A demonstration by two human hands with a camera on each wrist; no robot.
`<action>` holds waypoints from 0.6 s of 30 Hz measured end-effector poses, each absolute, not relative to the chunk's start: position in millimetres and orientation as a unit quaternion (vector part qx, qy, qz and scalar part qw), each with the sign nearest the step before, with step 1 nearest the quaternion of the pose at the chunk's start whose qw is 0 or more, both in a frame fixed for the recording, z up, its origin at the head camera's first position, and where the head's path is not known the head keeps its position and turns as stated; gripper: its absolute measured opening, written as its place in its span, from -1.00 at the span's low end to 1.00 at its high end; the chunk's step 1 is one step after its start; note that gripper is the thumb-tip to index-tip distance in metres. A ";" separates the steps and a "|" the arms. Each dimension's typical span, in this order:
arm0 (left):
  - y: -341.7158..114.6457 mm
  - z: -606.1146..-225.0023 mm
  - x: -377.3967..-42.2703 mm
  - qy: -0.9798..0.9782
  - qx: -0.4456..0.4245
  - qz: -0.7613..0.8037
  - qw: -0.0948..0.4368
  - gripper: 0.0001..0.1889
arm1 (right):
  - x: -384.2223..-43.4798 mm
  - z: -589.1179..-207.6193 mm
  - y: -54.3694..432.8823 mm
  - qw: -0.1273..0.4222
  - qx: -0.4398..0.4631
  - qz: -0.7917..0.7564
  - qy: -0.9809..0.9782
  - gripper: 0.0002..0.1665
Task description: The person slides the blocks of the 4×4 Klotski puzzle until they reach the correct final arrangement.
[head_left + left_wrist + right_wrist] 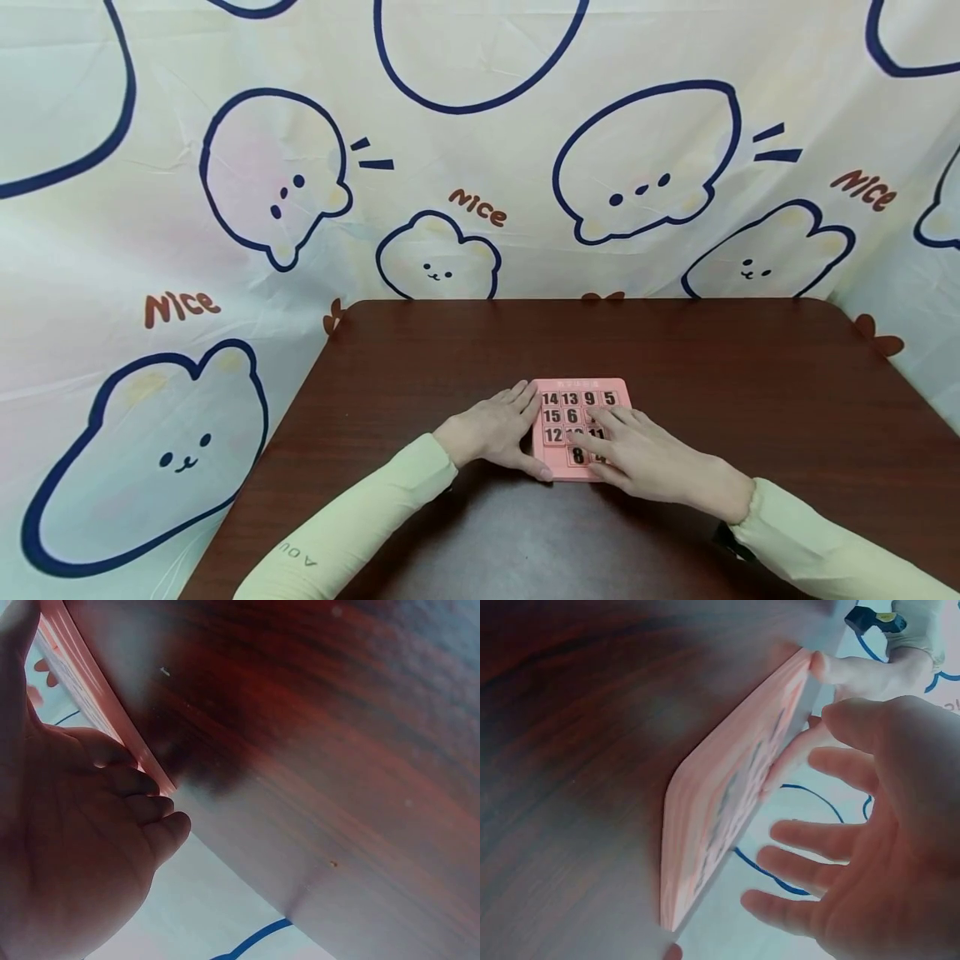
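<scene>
A pink number sliding puzzle lies flat on the table, its tiles printed with black numbers. Its top row reads 14, 13, 9, 5, and a gap shows at the lower left corner. My left hand rests along the puzzle's left edge, thumb near the bottom corner; in the left wrist view its fingertips are right at the pink side. Spread over the lower right tiles is my right hand, hiding some numbers. The right wrist view has these fingers fairly straight above the board.
The dark brown wooden table extends around the puzzle on all sides. Behind it hangs a pale cloth with blue cartoon outlines and the word "Nice". Light green sleeves cover both forearms.
</scene>
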State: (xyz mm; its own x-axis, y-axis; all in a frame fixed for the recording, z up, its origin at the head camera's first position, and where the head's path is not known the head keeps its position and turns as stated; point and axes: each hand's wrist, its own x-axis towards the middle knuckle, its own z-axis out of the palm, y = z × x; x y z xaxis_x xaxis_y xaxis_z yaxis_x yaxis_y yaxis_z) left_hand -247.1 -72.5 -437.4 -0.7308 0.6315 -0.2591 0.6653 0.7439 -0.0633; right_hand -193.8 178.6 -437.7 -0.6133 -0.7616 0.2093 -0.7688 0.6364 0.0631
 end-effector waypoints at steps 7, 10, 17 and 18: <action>-73.1 -438.0 -246.6 0.927 0.348 -0.073 0.115 0.31 | -198.8 -444.8 176.7 0.044 0.407 0.023 -0.912 -0.45; -73.3 -438.6 -246.9 0.928 0.347 -0.073 0.118 0.31 | -200.4 -446.4 176.0 0.027 0.398 0.020 -0.917 -0.44; -73.1 -439.5 -247.9 0.928 0.347 -0.070 0.119 0.31 | -201.5 -447.0 175.4 -0.011 0.381 0.033 -0.924 -0.42; -73.3 -439.4 -247.9 0.928 0.346 -0.070 0.119 0.31 | -201.4 -447.0 175.1 -0.015 0.380 0.035 -0.924 -0.41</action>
State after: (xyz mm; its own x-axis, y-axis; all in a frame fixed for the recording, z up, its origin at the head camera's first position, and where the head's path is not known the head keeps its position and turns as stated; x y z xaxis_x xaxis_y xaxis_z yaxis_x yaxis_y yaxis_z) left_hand -247.9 -73.3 -439.4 -0.7317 0.6260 -0.2697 0.6595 0.7501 -0.0481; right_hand -201.4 175.1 -447.0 -0.7106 -0.7036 -0.0007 -0.7016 0.7086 -0.0752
